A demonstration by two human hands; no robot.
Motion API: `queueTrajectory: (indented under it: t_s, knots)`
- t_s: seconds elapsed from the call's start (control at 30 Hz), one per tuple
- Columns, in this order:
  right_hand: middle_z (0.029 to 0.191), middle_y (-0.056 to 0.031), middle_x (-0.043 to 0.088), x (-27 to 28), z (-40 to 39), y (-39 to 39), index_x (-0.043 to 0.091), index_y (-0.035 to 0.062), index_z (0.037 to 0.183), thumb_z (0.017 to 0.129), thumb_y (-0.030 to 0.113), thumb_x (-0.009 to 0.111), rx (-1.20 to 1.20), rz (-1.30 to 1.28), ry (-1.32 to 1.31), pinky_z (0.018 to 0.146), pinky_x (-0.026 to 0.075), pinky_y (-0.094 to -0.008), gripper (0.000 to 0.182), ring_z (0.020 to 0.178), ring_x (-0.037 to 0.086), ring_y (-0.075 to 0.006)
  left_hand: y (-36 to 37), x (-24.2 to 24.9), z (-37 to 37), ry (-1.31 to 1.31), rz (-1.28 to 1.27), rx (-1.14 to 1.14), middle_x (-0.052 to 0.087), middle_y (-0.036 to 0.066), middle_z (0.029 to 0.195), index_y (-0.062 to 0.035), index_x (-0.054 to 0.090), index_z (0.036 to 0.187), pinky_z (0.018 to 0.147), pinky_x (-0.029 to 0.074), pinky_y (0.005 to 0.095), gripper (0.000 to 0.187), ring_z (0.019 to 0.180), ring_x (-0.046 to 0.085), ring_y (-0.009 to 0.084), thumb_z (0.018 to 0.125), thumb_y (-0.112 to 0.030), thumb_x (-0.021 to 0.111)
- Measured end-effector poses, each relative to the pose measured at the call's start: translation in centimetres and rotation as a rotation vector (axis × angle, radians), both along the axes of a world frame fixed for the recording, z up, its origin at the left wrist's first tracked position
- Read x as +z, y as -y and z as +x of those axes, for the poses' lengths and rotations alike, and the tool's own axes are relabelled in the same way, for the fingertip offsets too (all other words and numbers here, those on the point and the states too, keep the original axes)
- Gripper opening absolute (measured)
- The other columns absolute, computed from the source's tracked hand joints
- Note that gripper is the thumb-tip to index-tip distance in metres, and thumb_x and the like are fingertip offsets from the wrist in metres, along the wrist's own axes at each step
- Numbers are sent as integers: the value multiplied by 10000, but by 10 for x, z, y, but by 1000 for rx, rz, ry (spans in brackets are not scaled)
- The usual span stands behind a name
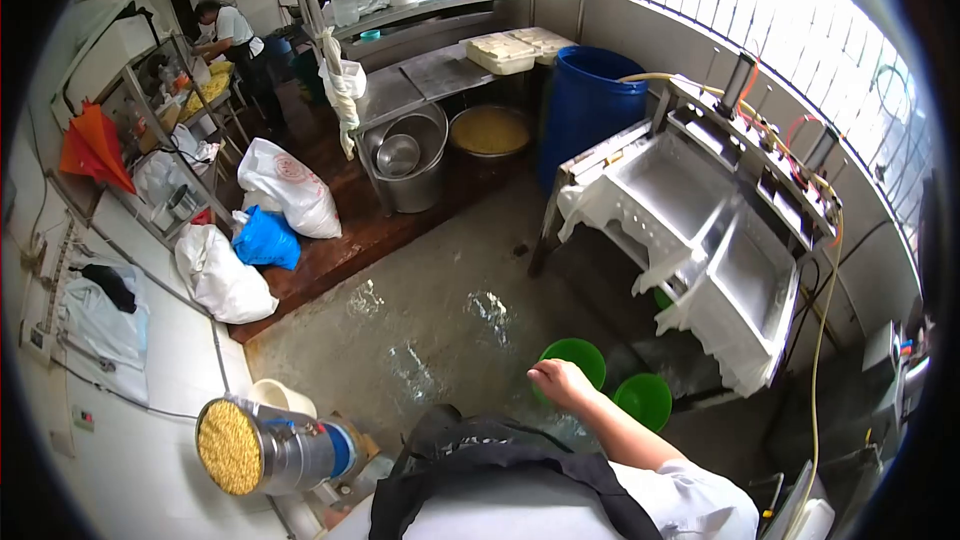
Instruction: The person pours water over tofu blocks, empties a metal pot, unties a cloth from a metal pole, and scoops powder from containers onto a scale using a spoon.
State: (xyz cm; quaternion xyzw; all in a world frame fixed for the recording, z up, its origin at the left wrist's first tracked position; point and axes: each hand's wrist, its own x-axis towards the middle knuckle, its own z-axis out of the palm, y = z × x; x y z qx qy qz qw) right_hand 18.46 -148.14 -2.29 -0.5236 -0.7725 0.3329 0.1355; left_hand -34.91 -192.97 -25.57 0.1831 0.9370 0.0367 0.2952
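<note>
My right hand (560, 382) hangs in front of my body with its fingers curled in. It overlaps a green bucket (580, 358) that stands on the floor, and no object shows in it. A second green bucket (643, 401) is beside my forearm. My left hand is out of sight. To my left, a steel cylinder (287, 455) is filled at its mouth with pale yellow soybeans (228, 447). Behind it is a cream-coloured bucket (283, 397).
Two cloth-draped metal trays (675, 185) sit under a press frame at right. A blue barrel (592, 105) stands behind. White sacks (290, 185) and a blue bag (266, 239) lie on a raised red floor edge. Wet patches (490, 312) mark the floor. A person (235, 30) works far back.
</note>
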Motion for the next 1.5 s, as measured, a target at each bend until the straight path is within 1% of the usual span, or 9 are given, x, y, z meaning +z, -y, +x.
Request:
queueTrajectory:
  t_s: [0.23, 0.5, 0.7, 0.8, 0.93, 1.07, 1.27, 1.43, 1.5]
  knots:
    - [1058, -209, 733, -26, -60, -161, 734, 28, 1119, 1008, 394, 613, 90, -22, -5, 895, 557, -459, 401, 1027, 700, -385, -198, -25, -1, -40, 9, 44, 673, 342, 1173, 62, 682, 1156, 971, 506, 538, 604, 1147, 633, 509, 922, -492, 627]
    - [1044, -179, 739, 6, -109, -336, 747, 35, 1065, 971, 335, 638, 151, 34, 34, 901, 562, -442, 333, 1006, 704, -371, -620, -48, -67, -27, 537, -28, 714, 262, 1090, 19, 686, 1044, 895, 531, 513, 504, 1050, 680, 446, 963, -476, 633]
    - [983, -186, 752, 24, -120, -443, 752, 35, 1083, 936, 252, 696, -129, 59, -24, 847, 585, -410, 268, 942, 735, -352, -873, 160, -42, 53, 672, -541, 725, 191, 967, -38, 687, 855, 800, 537, 466, 390, 893, 694, 365, 951, -416, 689]
    - [986, -187, 753, 13, -123, -499, 740, 39, 1122, 928, 241, 700, -163, 22, -16, 856, 587, -409, 284, 948, 737, -351, -929, 192, -23, -380, 966, -868, 705, 259, 1110, -49, 741, 895, 909, 536, 463, 343, 1023, 672, 394, 919, -390, 735]
    - [1003, -184, 750, -39, -119, -587, 705, 39, 1201, 902, 225, 708, 70, 368, -62, 871, 586, -411, 352, 963, 736, -344, -990, 164, -24, -78, 885, -748, 701, 190, 963, -33, 724, 854, 806, 551, 426, 318, 899, 688, 348, 933, -341, 734]
    - [1037, -202, 735, -47, -123, -709, 699, 31, 1194, 898, 244, 696, 122, 1, -67, 913, 571, -441, 364, 1002, 714, -369, -1028, 149, -20, -31, 679, -711, 711, 228, 939, -7, 715, 868, 817, 542, 477, 314, 885, 683, 399, 915, -317, 734]
    - [1061, -219, 736, 8, -149, -870, 719, 5, 1093, 940, 247, 626, 172, 212, -130, 891, 568, -469, 302, 1004, 705, -402, -1106, 191, 6, -35, 640, -626, 708, 217, 877, -17, 718, 829, 791, 531, 488, 314, 849, 673, 402, 921, -317, 713]
    - [1147, -200, 717, 39, -183, -965, 712, 41, 1183, 903, 250, 692, 273, 391, -76, 966, 543, -451, 350, 1094, 675, -390, -1181, 211, 14, -168, 923, -579, 602, 294, 1294, 65, 557, 1323, 1052, 472, 491, 576, 1213, 566, 471, 902, -271, 761]
    - [1249, -192, 665, 53, -201, -979, 680, 43, 1250, 883, 214, 720, 325, 436, -134, 1021, 514, -452, 407, 1177, 622, -401, -1222, 242, 18, -239, 1150, -595, 623, 275, 1227, 56, 564, 1303, 952, 530, 461, 541, 1121, 617, 432, 905, -244, 773]
